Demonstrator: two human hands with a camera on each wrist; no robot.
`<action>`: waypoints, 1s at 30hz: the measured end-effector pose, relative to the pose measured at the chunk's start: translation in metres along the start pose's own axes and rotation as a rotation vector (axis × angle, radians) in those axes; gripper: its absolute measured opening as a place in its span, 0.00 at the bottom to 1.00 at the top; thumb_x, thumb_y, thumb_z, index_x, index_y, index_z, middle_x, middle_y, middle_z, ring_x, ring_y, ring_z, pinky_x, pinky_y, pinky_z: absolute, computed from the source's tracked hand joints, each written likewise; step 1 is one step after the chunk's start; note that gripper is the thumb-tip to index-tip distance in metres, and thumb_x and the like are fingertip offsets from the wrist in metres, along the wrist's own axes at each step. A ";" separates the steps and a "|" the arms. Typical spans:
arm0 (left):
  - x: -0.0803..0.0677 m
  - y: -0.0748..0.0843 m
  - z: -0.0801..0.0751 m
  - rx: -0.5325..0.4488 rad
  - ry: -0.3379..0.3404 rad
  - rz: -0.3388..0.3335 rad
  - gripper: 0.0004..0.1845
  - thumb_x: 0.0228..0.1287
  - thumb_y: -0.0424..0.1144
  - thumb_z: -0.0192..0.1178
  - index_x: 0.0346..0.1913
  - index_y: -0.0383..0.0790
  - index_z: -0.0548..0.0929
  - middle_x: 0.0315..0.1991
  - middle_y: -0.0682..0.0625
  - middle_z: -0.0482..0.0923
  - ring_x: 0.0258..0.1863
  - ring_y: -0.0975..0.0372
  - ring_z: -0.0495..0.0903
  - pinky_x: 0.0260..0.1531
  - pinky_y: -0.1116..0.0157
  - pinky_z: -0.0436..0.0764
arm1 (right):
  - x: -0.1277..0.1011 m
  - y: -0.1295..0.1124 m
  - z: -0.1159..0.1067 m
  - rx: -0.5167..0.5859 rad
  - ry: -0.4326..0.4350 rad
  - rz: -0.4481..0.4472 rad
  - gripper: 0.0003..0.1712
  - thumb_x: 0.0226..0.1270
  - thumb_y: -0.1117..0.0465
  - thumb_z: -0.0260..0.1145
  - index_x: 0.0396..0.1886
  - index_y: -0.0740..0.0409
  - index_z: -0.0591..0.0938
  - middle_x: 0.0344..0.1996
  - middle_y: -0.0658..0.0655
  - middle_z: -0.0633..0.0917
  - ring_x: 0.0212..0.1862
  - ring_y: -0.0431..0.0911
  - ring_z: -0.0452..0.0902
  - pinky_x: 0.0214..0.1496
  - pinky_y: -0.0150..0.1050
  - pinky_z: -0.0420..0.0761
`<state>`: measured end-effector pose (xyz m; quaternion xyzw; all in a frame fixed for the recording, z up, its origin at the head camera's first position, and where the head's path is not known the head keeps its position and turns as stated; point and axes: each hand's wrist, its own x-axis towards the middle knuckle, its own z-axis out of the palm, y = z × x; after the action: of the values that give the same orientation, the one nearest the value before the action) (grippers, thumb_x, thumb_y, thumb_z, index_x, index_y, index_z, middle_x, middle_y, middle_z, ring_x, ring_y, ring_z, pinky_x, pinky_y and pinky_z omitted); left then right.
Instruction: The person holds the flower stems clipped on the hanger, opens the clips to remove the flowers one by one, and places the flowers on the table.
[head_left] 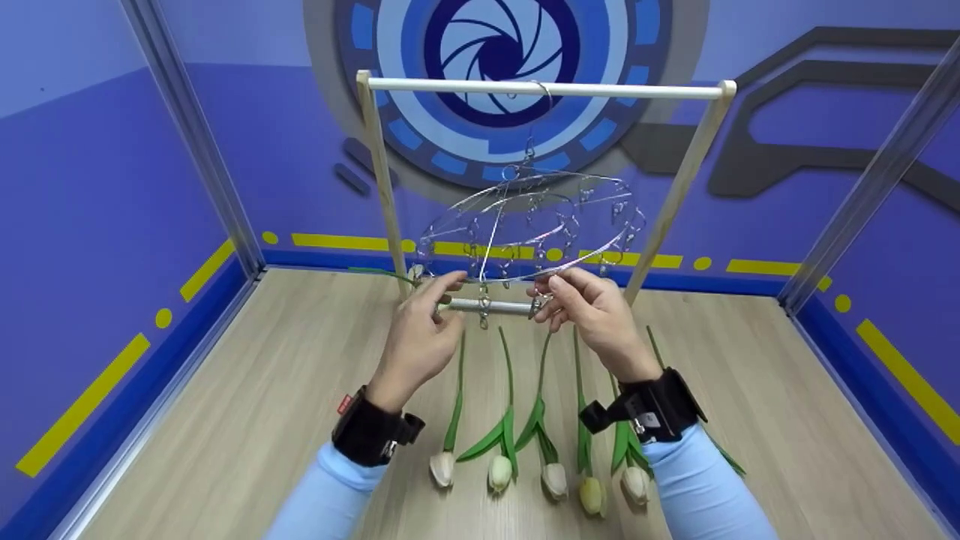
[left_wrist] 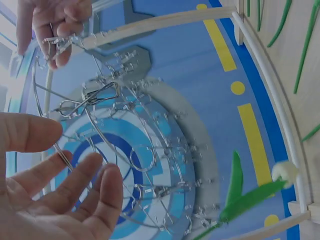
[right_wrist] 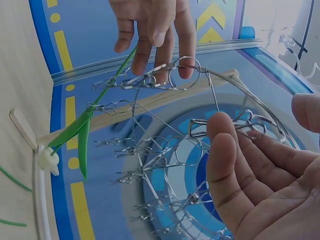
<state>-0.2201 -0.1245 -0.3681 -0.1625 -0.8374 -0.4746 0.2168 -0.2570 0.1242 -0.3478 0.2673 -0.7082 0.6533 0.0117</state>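
Note:
A round wire clip hanger hangs from the top rod of a wooden rack. My left hand reaches its front left rim, and the loosely spread fingers touch the wire ring and the clips. My right hand is at the front right rim and pinches one metal clip between thumb and fingers. One tulip, with green leaves and a white bud, hangs by the hanger's left side beyond my left hand. How it is fastened is hidden.
Several tulips lie side by side on the wooden table, buds toward me, under and between my forearms. The rack's posts stand behind my hands. Blue walls and metal frame posts close in the table.

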 end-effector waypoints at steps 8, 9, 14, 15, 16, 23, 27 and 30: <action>-0.011 0.016 0.020 0.114 0.052 0.018 0.30 0.65 0.29 0.63 0.71 0.38 0.76 0.63 0.41 0.80 0.65 0.47 0.76 0.65 0.44 0.72 | 0.001 0.007 0.002 0.134 0.131 0.043 0.17 0.85 0.60 0.52 0.52 0.66 0.83 0.40 0.59 0.89 0.29 0.45 0.84 0.30 0.34 0.81; -0.012 0.017 0.022 0.121 0.054 0.024 0.30 0.65 0.29 0.64 0.71 0.38 0.76 0.63 0.41 0.80 0.65 0.47 0.76 0.66 0.43 0.71 | 0.001 0.007 0.002 0.156 0.159 0.048 0.17 0.85 0.60 0.52 0.51 0.65 0.83 0.38 0.58 0.89 0.28 0.45 0.83 0.29 0.34 0.80; -0.018 0.019 0.037 0.143 0.054 0.071 0.32 0.63 0.28 0.64 0.72 0.38 0.75 0.62 0.40 0.81 0.56 0.47 0.79 0.59 0.46 0.77 | 0.003 0.009 -0.002 0.254 0.259 0.051 0.16 0.84 0.61 0.51 0.44 0.63 0.84 0.32 0.56 0.89 0.25 0.43 0.80 0.26 0.32 0.77; -0.019 0.018 0.039 0.149 0.053 0.088 0.33 0.62 0.28 0.64 0.73 0.38 0.74 0.62 0.39 0.81 0.56 0.47 0.79 0.58 0.46 0.77 | 0.003 0.009 -0.003 0.269 0.268 0.050 0.16 0.84 0.62 0.51 0.43 0.63 0.84 0.31 0.56 0.89 0.24 0.43 0.80 0.26 0.32 0.77; -0.021 0.017 0.042 0.150 0.051 0.102 0.34 0.62 0.28 0.64 0.73 0.38 0.73 0.62 0.39 0.81 0.55 0.47 0.79 0.58 0.46 0.77 | 0.003 0.009 -0.004 0.286 0.273 0.050 0.16 0.84 0.62 0.51 0.41 0.62 0.83 0.30 0.56 0.88 0.24 0.43 0.79 0.26 0.32 0.77; -0.043 0.007 0.055 0.079 0.020 0.125 0.36 0.65 0.27 0.63 0.76 0.32 0.66 0.61 0.39 0.81 0.59 0.49 0.80 0.59 0.50 0.78 | 0.001 0.006 -0.019 0.372 0.291 0.056 0.17 0.84 0.62 0.51 0.35 0.59 0.83 0.26 0.55 0.87 0.21 0.43 0.78 0.24 0.31 0.77; -0.055 0.000 0.055 0.054 0.034 0.086 0.24 0.66 0.26 0.63 0.64 0.32 0.75 0.53 0.42 0.81 0.51 0.52 0.81 0.51 0.56 0.81 | 0.000 0.006 -0.031 0.453 0.289 0.051 0.20 0.85 0.61 0.49 0.33 0.58 0.83 0.24 0.54 0.85 0.21 0.42 0.78 0.24 0.31 0.77; -0.058 -0.012 0.054 0.104 0.101 0.040 0.14 0.63 0.25 0.64 0.51 0.34 0.79 0.45 0.43 0.80 0.44 0.53 0.80 0.45 0.58 0.81 | 0.000 0.007 -0.039 0.511 0.287 0.051 0.22 0.86 0.61 0.48 0.32 0.59 0.83 0.23 0.54 0.85 0.21 0.42 0.78 0.24 0.31 0.77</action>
<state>-0.1875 -0.0873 -0.4315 -0.1437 -0.8454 -0.4338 0.2766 -0.2723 0.1605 -0.3488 0.1485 -0.5182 0.8418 0.0274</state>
